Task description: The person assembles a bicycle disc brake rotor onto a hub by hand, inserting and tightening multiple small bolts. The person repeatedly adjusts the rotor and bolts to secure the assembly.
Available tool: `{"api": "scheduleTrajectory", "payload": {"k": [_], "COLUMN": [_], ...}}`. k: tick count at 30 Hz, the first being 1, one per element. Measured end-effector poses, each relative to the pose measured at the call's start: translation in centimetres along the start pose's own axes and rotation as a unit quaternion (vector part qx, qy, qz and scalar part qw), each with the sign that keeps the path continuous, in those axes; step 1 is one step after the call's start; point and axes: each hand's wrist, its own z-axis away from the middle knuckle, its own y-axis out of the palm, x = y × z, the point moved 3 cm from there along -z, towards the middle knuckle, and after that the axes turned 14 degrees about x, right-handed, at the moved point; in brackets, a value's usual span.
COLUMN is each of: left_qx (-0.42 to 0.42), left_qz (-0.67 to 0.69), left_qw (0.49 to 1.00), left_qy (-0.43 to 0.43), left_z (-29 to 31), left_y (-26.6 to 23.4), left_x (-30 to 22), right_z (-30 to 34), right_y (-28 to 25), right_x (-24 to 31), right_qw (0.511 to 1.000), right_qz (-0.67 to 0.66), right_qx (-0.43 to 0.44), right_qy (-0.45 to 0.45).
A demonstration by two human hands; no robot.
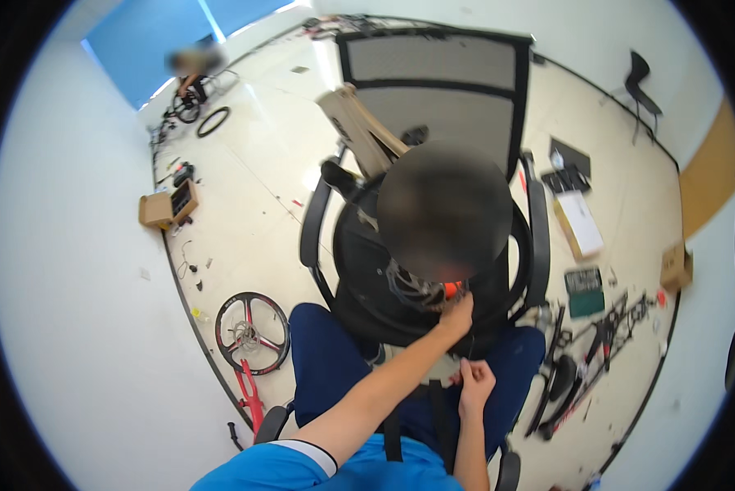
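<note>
In front of me stands a black mesh-backed office chair (433,61). On its seat lies a slotted metal disc (411,288), like a bicycle brake rotor, with a bright orange piece (451,290) at its right side. My left hand (457,315) reaches across to that orange piece, its fingers bent closed; what they grip is hidden. Closer to my lap, my right hand (475,380) is closed in a pinch, with a faint thin dark line above it. Whatever sits in the pinch is too small to name. A dark blurred round patch covers much of the seat.
Left on the floor are a three-spoke bicycle wheel (253,334), a red fork (250,397) and an open cardboard box (169,206). To the right lie a bicycle frame (600,344), a green tool case (585,293) and a white-topped box (578,225). Another person (195,69) works far left.
</note>
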Motion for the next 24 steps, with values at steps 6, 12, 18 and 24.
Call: {"api": "scheduleTrajectory", "payload": {"k": [6, 12, 18, 24], "left_qx": [-0.015, -0.082, -0.077, -0.090], "left_qz": [0.058, 0.201, 0.573, 0.659], "left_qw": [0.998, 0.969, 0.815, 0.743], "left_qy": [-0.016, 0.119, -0.037, -0.075], "left_z": [-0.3, 7.2, 17.9, 19.6], "left_y": [2.7, -2.8, -1.1, -5.3], "left_x": [2.7, -2.2, 1.1, 3.1], "right_z": [0.3, -0.2, 0.2, 0.8], "right_y": [1.0, 0.2, 0.9, 2.8], "right_x": [0.5, 0.4, 0.1, 1.4], "right_qw": [0.999, 1.000, 0.995, 0.987], "right_qz": [0.033, 0.022, 0.007, 0.096], "right_qx": [0.023, 0.006, 0.101, 0.124], "right_qy": [-0.003, -0.010, 0.013, 0.020]}}
